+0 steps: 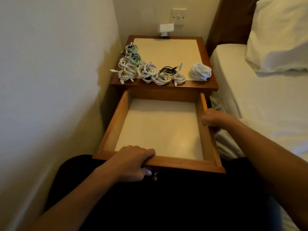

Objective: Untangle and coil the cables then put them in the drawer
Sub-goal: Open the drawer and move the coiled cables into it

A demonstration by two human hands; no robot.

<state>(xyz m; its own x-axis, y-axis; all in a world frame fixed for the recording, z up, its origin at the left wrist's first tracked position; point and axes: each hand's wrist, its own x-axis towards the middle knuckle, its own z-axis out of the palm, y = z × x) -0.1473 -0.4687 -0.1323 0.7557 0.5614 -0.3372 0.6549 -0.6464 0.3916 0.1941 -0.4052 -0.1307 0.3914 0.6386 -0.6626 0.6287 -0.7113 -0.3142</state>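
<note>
The wooden drawer (pixel 206 135) of the bedside table stands pulled out, with only a pale liner inside. My left hand (pixel 133 161) grips its front edge, fingers over the top and thumb underneath by the dark knob (pixel 38 177). My right hand (pixel 212 118) holds the drawer's right side wall with curled fingers. On the tabletop (pixel 166 50) lie several coiled cables: two mint-green ones (pixel 133 54) at the back left, a cluster of white ones (pixel 141 72) along the front, a black one (pixel 167 70), and a larger white coil (pixel 200 70) alone at the right.
A cream wall runs close along the left. A bed (pixel 258 97) with white sheets and a pillow (pixel 280 34) sits tight against the table's right side. A wall switch (pixel 179 16) and a white plug adapter (pixel 165 30) are behind the table.
</note>
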